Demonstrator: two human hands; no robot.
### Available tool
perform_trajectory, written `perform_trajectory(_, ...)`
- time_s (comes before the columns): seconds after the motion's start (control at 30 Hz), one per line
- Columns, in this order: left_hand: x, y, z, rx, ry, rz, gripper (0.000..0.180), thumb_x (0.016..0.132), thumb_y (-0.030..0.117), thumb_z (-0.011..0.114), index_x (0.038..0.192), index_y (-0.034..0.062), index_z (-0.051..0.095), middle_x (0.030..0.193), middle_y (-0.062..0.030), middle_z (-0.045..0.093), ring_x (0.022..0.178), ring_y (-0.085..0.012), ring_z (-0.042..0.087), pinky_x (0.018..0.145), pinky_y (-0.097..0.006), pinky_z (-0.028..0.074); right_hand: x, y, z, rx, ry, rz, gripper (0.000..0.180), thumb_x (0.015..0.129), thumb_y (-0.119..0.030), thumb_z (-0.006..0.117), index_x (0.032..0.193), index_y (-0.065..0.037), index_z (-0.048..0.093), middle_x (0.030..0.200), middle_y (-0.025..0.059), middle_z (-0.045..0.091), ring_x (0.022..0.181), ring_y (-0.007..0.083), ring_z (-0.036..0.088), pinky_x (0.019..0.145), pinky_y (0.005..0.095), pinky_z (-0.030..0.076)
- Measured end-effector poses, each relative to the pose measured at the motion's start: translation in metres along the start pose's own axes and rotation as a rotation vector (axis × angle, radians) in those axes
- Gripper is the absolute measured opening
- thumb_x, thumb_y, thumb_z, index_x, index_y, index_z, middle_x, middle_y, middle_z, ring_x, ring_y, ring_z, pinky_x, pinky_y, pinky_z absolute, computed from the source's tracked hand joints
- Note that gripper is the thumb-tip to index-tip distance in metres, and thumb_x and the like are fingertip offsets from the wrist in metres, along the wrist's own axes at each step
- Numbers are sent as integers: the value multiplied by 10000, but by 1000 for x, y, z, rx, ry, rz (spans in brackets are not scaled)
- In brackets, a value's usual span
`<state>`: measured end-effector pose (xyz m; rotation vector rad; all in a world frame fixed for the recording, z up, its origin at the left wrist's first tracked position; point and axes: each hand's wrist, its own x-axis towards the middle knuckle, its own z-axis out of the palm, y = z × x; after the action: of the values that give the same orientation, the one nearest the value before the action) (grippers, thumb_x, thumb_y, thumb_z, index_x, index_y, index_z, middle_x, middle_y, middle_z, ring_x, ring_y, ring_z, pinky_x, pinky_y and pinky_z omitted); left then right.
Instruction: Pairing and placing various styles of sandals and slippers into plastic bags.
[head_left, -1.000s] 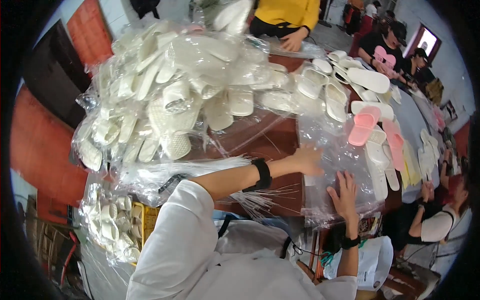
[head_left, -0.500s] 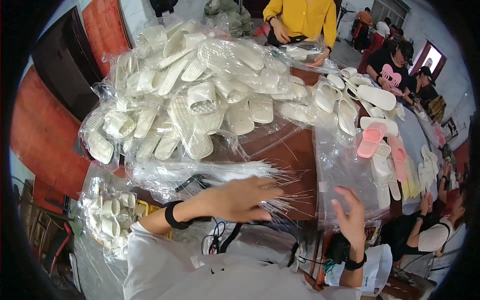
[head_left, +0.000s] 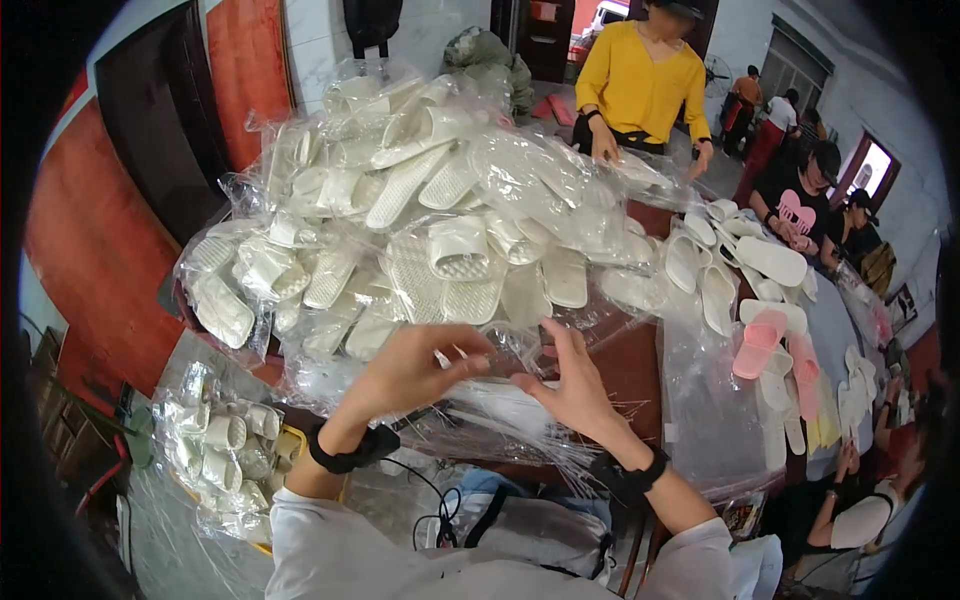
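Note:
My left hand (head_left: 415, 372) hovers at the near edge of a heap of off-white slippers (head_left: 410, 275) in clear plastic bags. Its fingers are curved, with the thumb held apart. My right hand (head_left: 575, 395) is close by on the right, thumb and fingers spread towards the left hand. Clear plastic shows in the gap between them, and I see neither hand gripping it. Just below the hands lies a bundle of thin white ties (head_left: 520, 418), its loose ends fanning out to the right.
Flat clear bags (head_left: 710, 410) lie to the right, beside pink slippers (head_left: 760, 345) and loose white slippers (head_left: 770, 262). Bagged slippers fill a yellow crate (head_left: 295, 440) at lower left. A person in yellow (head_left: 640, 85) handles a bag across the table; other people work along the right.
My left hand has left the ties and shifted up and left. The right hand has swung left from above the flat bags to the heap's near edge. The view has shifted too.

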<state>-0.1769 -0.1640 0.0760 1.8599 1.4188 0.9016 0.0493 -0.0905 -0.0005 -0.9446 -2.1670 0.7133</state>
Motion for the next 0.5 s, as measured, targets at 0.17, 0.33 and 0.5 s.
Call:
perform_trajectory(0.17,36,-43,-37,36,88,12,265,903,218,658,1077,17,664,924,-77,709,756,-147,654,689,-293,522,27,23,24,67,161,-25,84,816,11,613,894,20,584,800,97,600,638,175,593,585,281,479)
perform_trajectory(0.33,89,-37,-52,49,123,-46,613,854,339,715,1286,-43,506,1135,-224,630,877,-232,665,758,-329,534,14,17,10,88,116,29,91,831,-6,618,920,-5,599,837,108,618,681,210,623,587,298,491)
perform_trajectory(0.5,169,-32,-60,-54,394,-139,758,862,336,720,1415,-36,359,1272,-248,515,1022,-277,607,737,-307,536,0,29,10,175,85,47,140,863,-11,601,1002,-22,610,897,118,631,774,217,656,671,299,533)
